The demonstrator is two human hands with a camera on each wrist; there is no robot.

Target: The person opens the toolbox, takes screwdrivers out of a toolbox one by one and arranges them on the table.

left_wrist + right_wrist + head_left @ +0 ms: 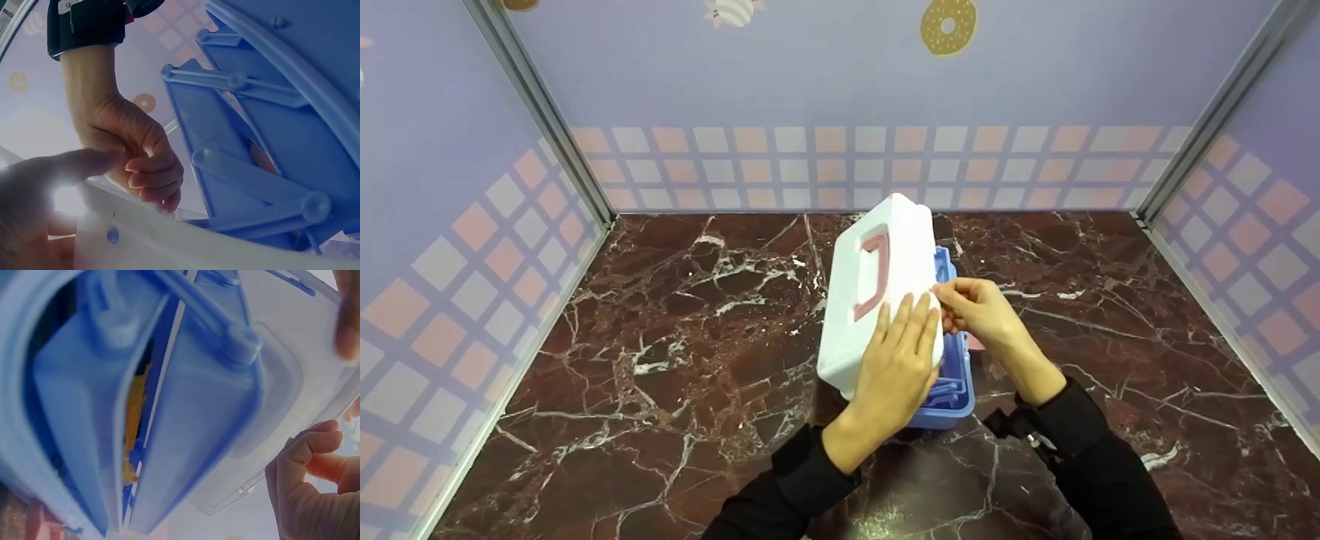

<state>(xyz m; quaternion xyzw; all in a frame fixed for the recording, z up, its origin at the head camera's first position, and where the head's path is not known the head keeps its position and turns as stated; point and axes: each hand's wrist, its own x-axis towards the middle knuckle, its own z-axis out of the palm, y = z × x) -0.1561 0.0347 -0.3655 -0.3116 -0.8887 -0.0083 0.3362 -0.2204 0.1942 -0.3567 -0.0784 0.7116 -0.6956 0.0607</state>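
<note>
A blue storage box (pixel 952 409) stands on the marbled table with its white lid (pixel 847 337) raised and tilted to the left. A pink carrying handle (pixel 874 274) is set in the lid's top. My left hand (pixel 896 367) holds the lid near its front right corner, fingers along the outside and thumb inside the rim. Beside it, my right hand (pixel 979 307) pinches the lid's right edge between thumb and curled fingers. Under the lid, blue fold-out trays (pixel 197 399) hang at a slant on hinged arms (pixel 259 208).
Something yellow (pixel 134 419) shows between the trays, mostly hidden. A pink latch (pixel 975 343) sticks out at the box's right side. Patterned panels (pixel 840 82) enclose the table (pixel 675 420) at the back and both sides.
</note>
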